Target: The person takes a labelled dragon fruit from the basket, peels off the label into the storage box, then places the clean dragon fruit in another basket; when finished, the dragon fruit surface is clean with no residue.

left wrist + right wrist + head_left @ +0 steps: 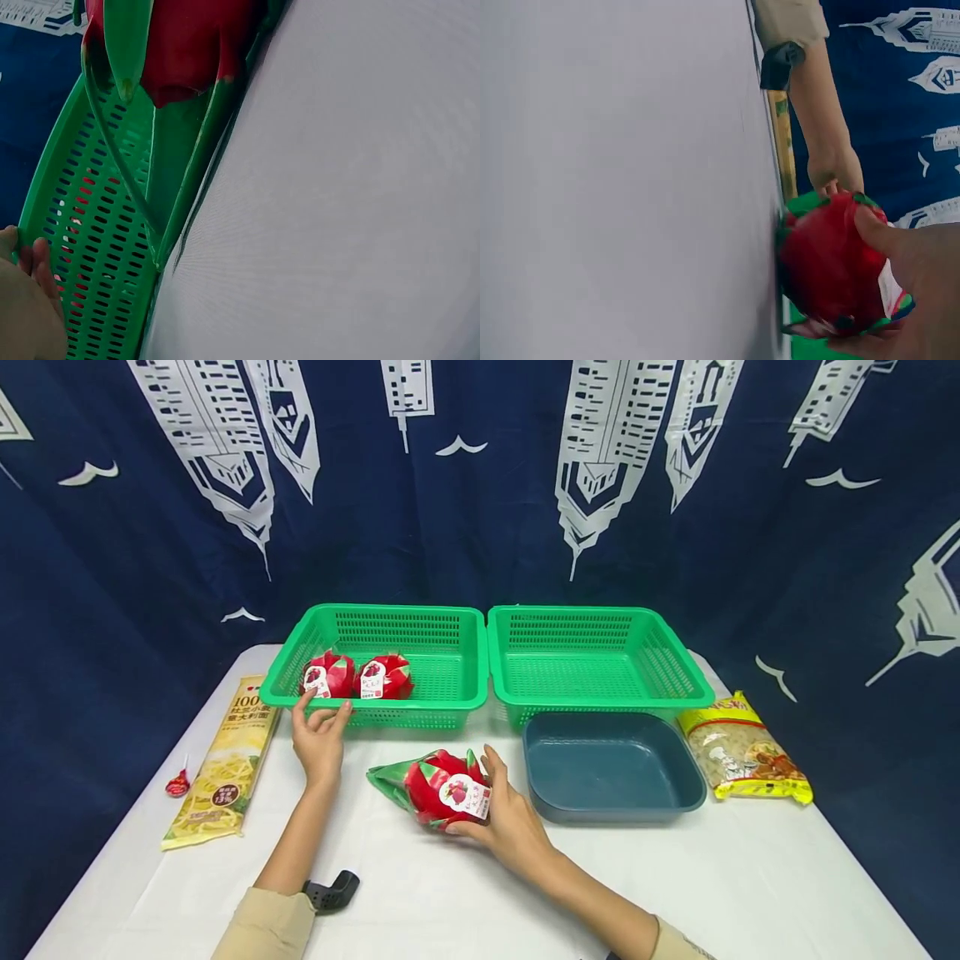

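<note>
A red dragon fruit (438,785) with green leafy tips and a white label lies over the white table, its long green end pointing left. My right hand (517,831) grips it from the right, thumb on the near side, fingers behind. Seen in the right wrist view, the dragon fruit (829,262) sits between thumb and fingers. My left hand (318,747) pinches the front rim of the left green basket (450,703), near its left corner. Two more labelled dragon fruits (327,672) lie side by side in that basket.
A second green basket (600,703) adjoins on the right, with a dark blue tub (615,814) before it. A yellow-topped bag (742,752) lies at far right. Left are a pasta packet (228,760) and a red lollipop (178,785). A dark curtain (480,527) hangs behind.
</note>
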`<action>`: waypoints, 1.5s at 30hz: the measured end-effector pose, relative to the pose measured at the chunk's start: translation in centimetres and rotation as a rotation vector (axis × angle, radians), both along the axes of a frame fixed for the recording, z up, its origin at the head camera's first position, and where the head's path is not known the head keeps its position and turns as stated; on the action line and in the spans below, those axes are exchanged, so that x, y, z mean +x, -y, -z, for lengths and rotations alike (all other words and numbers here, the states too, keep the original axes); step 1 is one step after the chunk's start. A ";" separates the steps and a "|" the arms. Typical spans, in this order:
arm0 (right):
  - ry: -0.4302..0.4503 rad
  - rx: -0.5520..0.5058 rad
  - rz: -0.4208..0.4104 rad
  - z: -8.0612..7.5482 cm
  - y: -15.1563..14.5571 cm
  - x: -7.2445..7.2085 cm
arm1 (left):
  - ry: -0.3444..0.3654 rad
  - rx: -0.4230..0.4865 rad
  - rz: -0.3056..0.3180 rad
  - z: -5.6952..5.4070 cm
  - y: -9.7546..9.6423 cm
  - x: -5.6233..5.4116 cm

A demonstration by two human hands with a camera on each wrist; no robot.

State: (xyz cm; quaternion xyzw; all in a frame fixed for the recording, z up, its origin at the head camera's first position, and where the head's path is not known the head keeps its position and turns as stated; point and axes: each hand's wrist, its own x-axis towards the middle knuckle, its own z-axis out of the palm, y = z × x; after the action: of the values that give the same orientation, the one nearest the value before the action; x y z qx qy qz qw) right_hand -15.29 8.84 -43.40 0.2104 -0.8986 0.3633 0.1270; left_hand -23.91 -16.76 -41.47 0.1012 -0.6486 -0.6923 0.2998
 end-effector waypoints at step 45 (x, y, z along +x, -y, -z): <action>0.482 -0.954 0.084 0.5 2.7 -2.6 | -0.051 -1.115 0.718 1.9 -2.2 1.7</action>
State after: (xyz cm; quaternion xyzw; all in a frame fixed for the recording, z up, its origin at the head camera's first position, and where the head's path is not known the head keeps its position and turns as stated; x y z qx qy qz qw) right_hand -17.85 6.17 -43.93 0.0039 -0.6448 0.7642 0.0130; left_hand -22.22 -14.51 -43.37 -0.3079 -0.8958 -0.3120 0.0730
